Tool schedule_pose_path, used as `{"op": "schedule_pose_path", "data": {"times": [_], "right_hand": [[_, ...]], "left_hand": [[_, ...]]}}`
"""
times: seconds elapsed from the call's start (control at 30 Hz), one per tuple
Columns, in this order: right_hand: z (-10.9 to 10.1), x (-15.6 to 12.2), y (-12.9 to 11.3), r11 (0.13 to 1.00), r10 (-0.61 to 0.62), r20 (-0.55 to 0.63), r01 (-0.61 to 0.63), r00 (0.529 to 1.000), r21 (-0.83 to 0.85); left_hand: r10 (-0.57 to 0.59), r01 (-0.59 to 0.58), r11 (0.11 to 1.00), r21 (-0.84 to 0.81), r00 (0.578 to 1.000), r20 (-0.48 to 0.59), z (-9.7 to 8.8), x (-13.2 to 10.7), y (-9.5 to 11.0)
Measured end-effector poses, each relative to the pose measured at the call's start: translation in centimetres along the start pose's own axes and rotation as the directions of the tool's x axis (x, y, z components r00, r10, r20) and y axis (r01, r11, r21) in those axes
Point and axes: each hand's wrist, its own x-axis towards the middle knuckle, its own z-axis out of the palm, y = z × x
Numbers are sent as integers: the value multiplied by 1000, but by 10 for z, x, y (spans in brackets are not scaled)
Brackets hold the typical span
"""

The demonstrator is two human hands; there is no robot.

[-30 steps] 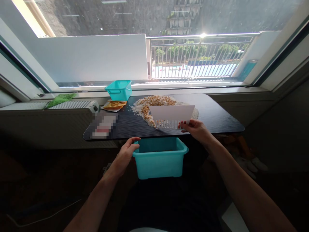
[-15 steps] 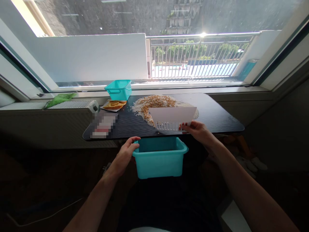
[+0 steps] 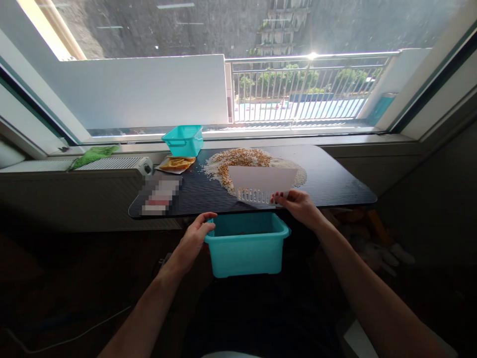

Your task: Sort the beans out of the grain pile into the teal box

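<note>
My left hand (image 3: pixel 197 237) grips the left rim of a turquoise plastic bin (image 3: pixel 248 256), held just below the table's near edge. Something dark lies low inside the bin, too shaded to name. Between the fingers of my right hand (image 3: pixel 296 205) is a white flat sheet (image 3: pixel 263 178) with a row of slots along its lower edge. The sheet stands tilted over the near side of a spread pile of white grains, like rice (image 3: pixel 212 166), mixed with yellow-orange kernels, like corn (image 3: pixel 244 156). It hides part of the pile.
On the dark table (image 3: pixel 335 184) stand a smaller turquoise bin (image 3: pixel 184 140), a flat packet with a yellow-brown picture (image 3: pixel 177 164) and a blurred-out flat item (image 3: pixel 160 195). A green cloth (image 3: pixel 93 155) lies on the radiator (image 3: pixel 112 163). A window is behind.
My right hand has shifted slightly left and toward me with the slotted sheet. My left hand keeps hold of the bin, which has barely moved.
</note>
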Motion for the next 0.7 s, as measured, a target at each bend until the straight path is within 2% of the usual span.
{"op": "schedule_pose_path", "data": {"times": [0.17,0.43,0.6,0.7], "right_hand": [[-7,3,1,1000,15,-78,-13,997,16],[0,8,-6,999,11,8,-12,1000,42],[-3,7,-8,1000,-6,10,6,1000,20],[3,10,-8,999,-10,39,8,999,46]], "left_hand": [[-1,2,1000,-3,1000,2,0,-1,2],[3,-3,1000,2,1000,3,0,1,0],[7,-7,1000,-1,1000,2,-1,0,0],[4,-4,1000,0,1000,-1,0,0,1]]}}
